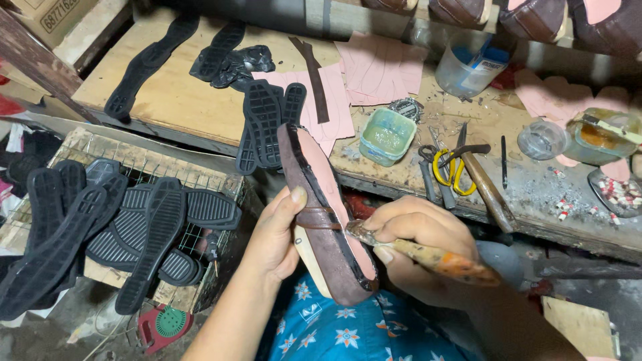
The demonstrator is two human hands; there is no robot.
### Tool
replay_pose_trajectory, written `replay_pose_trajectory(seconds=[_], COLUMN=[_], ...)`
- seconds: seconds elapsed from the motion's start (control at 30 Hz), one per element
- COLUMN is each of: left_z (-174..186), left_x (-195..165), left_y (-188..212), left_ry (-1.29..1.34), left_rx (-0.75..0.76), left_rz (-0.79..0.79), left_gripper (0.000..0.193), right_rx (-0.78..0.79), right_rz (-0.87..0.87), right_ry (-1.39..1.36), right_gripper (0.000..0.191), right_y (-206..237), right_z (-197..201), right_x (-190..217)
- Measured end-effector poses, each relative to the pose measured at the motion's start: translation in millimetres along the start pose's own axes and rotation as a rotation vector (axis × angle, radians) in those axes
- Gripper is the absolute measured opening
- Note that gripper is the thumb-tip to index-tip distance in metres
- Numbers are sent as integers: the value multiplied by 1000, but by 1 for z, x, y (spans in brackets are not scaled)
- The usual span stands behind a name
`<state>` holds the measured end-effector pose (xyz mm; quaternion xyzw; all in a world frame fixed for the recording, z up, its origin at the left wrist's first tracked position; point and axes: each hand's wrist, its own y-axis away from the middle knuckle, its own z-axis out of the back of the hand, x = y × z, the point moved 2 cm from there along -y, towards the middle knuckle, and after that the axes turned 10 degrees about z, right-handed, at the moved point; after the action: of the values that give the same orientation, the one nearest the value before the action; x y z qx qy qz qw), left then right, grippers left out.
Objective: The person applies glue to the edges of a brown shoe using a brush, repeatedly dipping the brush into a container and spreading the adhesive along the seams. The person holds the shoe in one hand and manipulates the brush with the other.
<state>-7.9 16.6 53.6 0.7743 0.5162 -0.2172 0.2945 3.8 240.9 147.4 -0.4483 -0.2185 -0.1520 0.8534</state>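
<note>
Our left hand [277, 234] grips a lasted brown shoe [326, 207], our right hand [414, 234] closed on a brush [428, 255] whose bristles hide behind the shoe's three-o'clock edge.

Stacked to the left of the grip, on a wire-topped crate [221, 184]: loose black rubber soles [134, 227]. Found below that stack, on the floor: a red-and-green round object [164, 324]. Laid above the grip, on the plywood workbench [180, 100]: more treaded soles [267, 124] and pink cut sheets [378, 67]. Placed just above and right of the grip: a green tub [386, 136], yellow-handled scissors [453, 170], a hammer [485, 184]. Set farther right: a glass jar [605, 137].
</note>
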Motion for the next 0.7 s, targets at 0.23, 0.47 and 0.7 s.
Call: replay_pose_trajectory(seconds=[0.23,0.47,0.7], left_z=[7,-25,-51], left_x=[-15,-50,-53], left_y=[1,5,7], left_ry=[132,385,615], left_rx=[4,-90,-38], left_rz=[-179,-233,-208], left_gripper=[58,63,45], right_rx=[-414,-242,-358], right_rz=[-25,-66,-168], right_ry=[19,-187,-451], right_gripper=[31,109,113], right_y=[38,13,3], right_z=[11,-16,-3], right_x=[-16,-29,-34])
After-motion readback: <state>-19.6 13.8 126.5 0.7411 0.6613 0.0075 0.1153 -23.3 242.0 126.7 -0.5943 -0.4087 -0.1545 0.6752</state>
